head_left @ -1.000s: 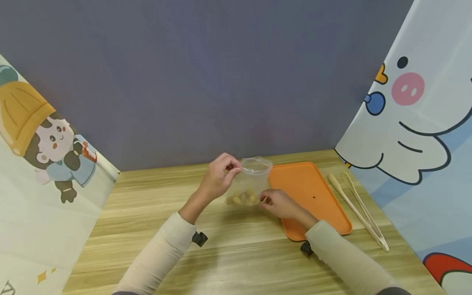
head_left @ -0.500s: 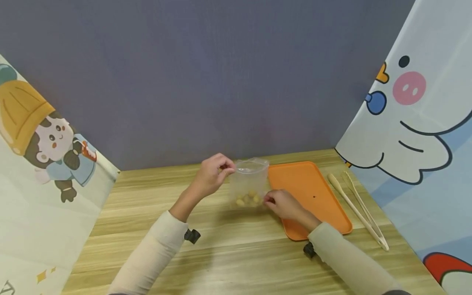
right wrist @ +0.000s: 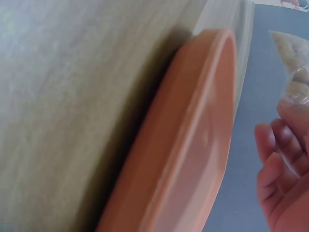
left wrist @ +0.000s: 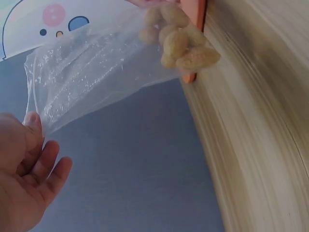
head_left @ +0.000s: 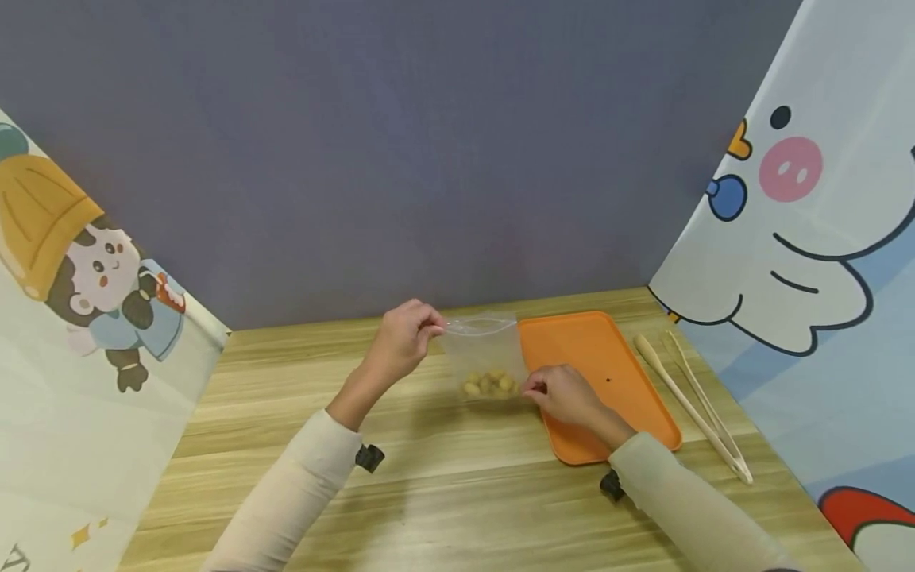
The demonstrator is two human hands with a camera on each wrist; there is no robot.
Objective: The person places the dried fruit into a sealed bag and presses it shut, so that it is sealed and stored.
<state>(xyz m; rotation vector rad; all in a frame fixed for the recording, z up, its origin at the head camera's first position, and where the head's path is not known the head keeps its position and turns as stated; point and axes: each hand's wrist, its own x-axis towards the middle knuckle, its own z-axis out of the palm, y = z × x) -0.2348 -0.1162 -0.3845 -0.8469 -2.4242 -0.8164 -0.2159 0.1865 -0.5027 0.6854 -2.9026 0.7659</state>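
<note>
A clear zip bag [head_left: 480, 349] is stretched between both hands above the table, with several tan nuts [left wrist: 176, 43], which look like peanuts in the shell, gathered at its bottom. My left hand [head_left: 400, 342] pinches the bag's upper left corner beside the zip strip. At the lower right corner my right hand [head_left: 566, 395] pinches the plastic between thumb and fingertips. In the left wrist view the left thumb [left wrist: 33, 123] presses on the bag's edge. The right wrist view catches only a part of the bag [right wrist: 295, 67] above the right hand.
An orange tray [head_left: 586, 349] lies on the wooden table [head_left: 307, 445], partly under the right hand. Long wooden tongs [head_left: 696, 409] lie to the tray's right. A grey panel [head_left: 443, 159] rises behind the table, with printed cartoon sheets at both sides.
My left hand has moved left and my right hand a little right and is pinching the lower corner. The bag is now pulled flatter and its mouth looks narrower.
</note>
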